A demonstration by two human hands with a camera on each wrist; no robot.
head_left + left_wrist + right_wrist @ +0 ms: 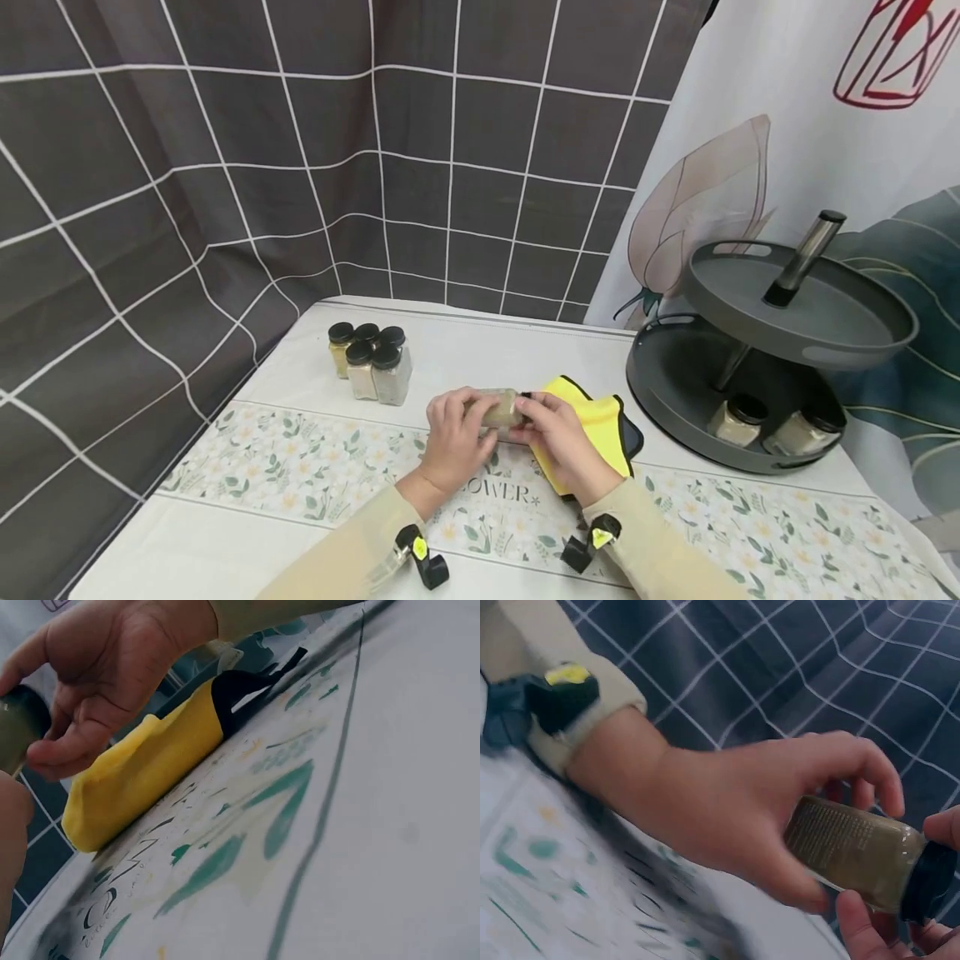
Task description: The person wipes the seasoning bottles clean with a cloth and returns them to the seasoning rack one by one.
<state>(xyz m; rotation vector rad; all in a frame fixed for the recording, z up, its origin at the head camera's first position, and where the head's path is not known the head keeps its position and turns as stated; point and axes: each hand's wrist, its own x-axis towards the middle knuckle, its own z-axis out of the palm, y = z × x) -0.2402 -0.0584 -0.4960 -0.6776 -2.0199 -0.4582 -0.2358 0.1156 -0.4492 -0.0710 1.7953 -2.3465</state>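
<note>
In beige sleeves, holding a jar on its side over the table

Fastened at each wrist with black wrist bands, each marked in yellow. Just past these, curled round the body of the jar with the left hand, pressing with the thumb on one side and the fingertips on the other, opened no wider than the jar itself. Pinching the black lid between thumb and bent fingers with the right hand, with other fingertips close under the jar. Capped, see-through and filled with something greenish-brown; printed on one side, too small to read. Held left of a yellow cloth with black trim, crumpled just beside the right hand and lying over something dark, too covered to make out. Decorated across the table with a printed flower band, lettered near the wrists. To the right, built of two round trays on a metal post as a grey rack; loaded below with two black-lidded jars. Beyond, to the left, clustered closely as five upright jars, also black-lidded. Hung at the back with a dark curtain gridded in white, and at the right with a pale curtain printed with leaf shapes.
</note>
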